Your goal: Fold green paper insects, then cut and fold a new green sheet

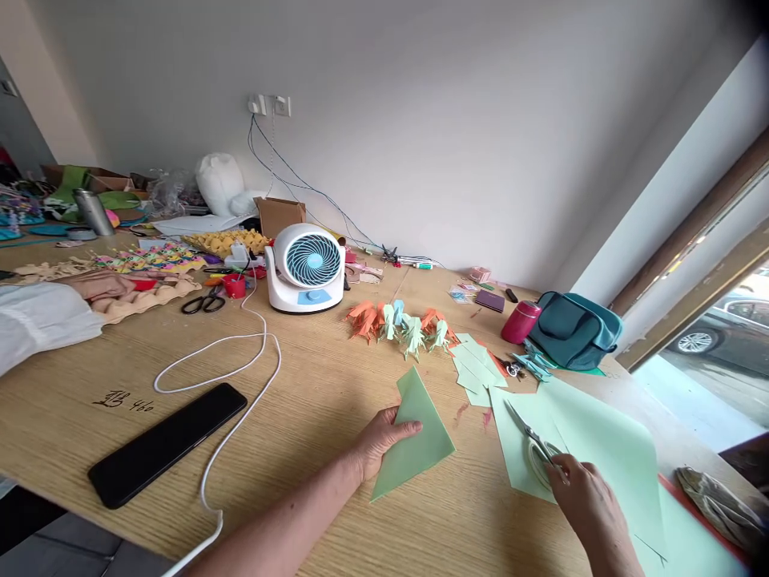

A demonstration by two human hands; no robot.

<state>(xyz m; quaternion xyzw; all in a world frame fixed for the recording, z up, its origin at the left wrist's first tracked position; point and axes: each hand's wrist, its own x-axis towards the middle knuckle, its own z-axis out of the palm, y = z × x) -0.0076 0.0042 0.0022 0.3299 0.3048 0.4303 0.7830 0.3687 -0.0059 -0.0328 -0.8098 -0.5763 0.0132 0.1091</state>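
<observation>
My left hand (pixel 380 439) pinches the near left edge of a pale green paper triangle (pixel 420 439) lying on the wooden table (pixel 312 401). My right hand (pixel 585 501) rests on a large light green sheet (pixel 601 449), fingers curled round the handles of white-handled scissors (pixel 532 442) whose blades point up and left. Behind them lie small cut green squares (pixel 474 365) and a row of folded orange and green paper figures (pixel 402 320).
A black phone (pixel 168 442) and a white cable (pixel 240 385) lie at the left. A white desk fan (pixel 306 268), black scissors (pixel 204 303), a red bottle (pixel 520 320) and a teal bag (pixel 573 328) stand further back. Craft clutter fills the far left.
</observation>
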